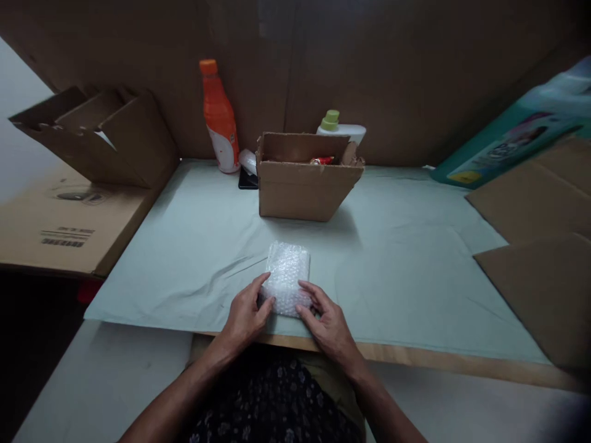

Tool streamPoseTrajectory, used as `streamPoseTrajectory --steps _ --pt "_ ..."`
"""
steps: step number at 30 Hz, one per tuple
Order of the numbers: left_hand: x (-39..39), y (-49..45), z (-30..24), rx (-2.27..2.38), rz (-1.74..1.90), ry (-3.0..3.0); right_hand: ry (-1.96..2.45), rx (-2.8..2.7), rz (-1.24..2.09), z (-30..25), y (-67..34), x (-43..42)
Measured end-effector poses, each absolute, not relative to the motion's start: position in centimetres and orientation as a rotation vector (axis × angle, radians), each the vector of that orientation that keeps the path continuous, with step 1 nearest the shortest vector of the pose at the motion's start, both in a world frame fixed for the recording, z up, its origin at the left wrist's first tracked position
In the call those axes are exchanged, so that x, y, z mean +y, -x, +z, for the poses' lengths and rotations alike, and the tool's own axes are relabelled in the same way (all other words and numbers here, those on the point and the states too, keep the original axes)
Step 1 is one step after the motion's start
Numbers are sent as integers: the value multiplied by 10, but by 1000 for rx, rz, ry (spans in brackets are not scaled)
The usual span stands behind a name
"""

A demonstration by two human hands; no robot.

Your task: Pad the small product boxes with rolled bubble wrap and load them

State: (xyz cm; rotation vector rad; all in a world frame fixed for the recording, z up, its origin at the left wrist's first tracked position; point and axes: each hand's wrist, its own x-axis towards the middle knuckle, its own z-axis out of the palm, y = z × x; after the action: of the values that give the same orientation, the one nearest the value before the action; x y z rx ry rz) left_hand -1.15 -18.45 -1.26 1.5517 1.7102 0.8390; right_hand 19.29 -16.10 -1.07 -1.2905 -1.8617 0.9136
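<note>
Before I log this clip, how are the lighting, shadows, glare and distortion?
Head view: dim overall, with glints on the bubble-wrapped packet; head view: soft shadow beside the open cardboard box; head view: orange bottle and teal jug lean, probably partly wide-angle distortion; head view: lower right corner dark and blurred.

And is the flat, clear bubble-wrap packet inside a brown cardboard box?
No, the packet lies on the pale green table covering, between the left hand and the right hand.
</note>
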Motion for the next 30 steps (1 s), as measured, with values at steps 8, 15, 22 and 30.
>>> streamPoseTrajectory --steps 8,15,22,30 --pt "-168 10 -15 1822 634 -1666 996 -2296 145 -4 -195 -174" --pt "-192 23 -1 1593 1037 -2169 1027 -2394 261 -2 -192 -150" --pt "-177 21 -11 1528 960 -2091 1128 -2268 425 5 -199 -149" --pt "-151 17 -12 1812 1043 -1671 1047 -2411 199 -10 -191 -131"
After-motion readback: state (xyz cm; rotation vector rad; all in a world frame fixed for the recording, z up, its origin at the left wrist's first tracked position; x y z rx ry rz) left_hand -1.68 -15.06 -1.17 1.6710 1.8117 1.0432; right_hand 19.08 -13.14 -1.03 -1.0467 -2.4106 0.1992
